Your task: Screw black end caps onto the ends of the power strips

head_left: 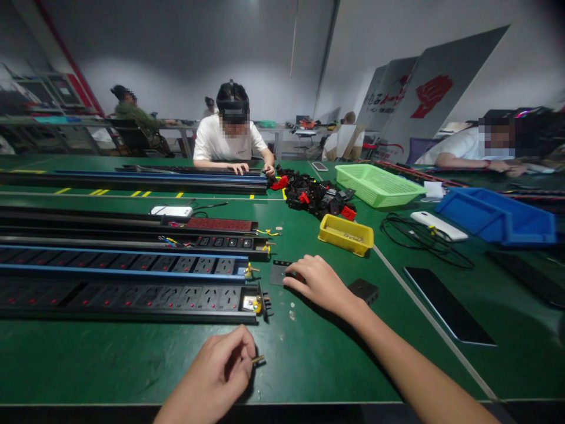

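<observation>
My left hand (218, 371) rests near the front edge of the green table (309, 365), fingers pinched on a small brass screw (258, 358). Farther out, my right hand (320, 282) lies on a flat grey metal plate (279, 272), fingertips touching it. Just left of both hands is the open end of a long black power strip (132, 299) with a yellow-wired terminal (256, 304). A blue-edged strip (123, 263) lies behind it. A small black block (364, 290) sits right of my right hand.
More long strips (132, 227) stretch left. A yellow bin (346, 234), a pile of black and red parts (315, 197), a green basket (377, 184), a blue bin (497, 215), a black cable (419, 235) and a dark tablet (448, 306) stand to the right. People work across the table.
</observation>
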The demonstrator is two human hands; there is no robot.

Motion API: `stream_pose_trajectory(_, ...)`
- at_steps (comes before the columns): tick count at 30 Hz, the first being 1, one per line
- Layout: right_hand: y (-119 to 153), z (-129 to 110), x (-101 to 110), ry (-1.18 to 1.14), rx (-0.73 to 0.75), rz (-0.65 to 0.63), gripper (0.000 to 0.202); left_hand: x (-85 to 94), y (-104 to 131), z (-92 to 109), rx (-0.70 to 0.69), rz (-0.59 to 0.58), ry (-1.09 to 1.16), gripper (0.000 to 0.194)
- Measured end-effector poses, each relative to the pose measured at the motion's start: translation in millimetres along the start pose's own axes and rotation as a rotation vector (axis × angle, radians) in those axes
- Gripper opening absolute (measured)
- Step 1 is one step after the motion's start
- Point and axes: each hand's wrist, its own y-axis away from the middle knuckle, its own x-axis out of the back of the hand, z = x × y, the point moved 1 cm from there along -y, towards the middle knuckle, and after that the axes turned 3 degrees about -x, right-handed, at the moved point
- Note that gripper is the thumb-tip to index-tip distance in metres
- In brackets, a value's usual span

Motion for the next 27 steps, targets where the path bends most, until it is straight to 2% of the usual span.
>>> stream_pose_trajectory(5, -1, 4, 1, 0.002, 0.018, 0.151, 0.027, 0.1, 0, 0, 0.000, 0.004, -0.007, 0.026)
stream_pose_trajectory(10, -2, 4, -5, 0.033, 0.096, 0.079, 0.030, -1.1, -1, 0, 0.010, -0.001, -0.004, 0.020)
stream_pose_trajectory(15, -3, 8, -9, 0.056, 0.033, 0.088, 0.026, 0.0, -1, 3, 0.007, -0.007, -0.013, 0.016)
stream_pose_trajectory(22, -3, 12, -11, 0.023, -0.001, 0.086, 0.020, -2.7, 0, 7, -0.041, 0.046, -0.124, 0.017)
stream_pose_trajectory(27, -2, 11, -12, -0.001, 0.004, 0.081, 0.019, -6.1, -2, 8, -0.139, 0.042, -0.168, 0.019)
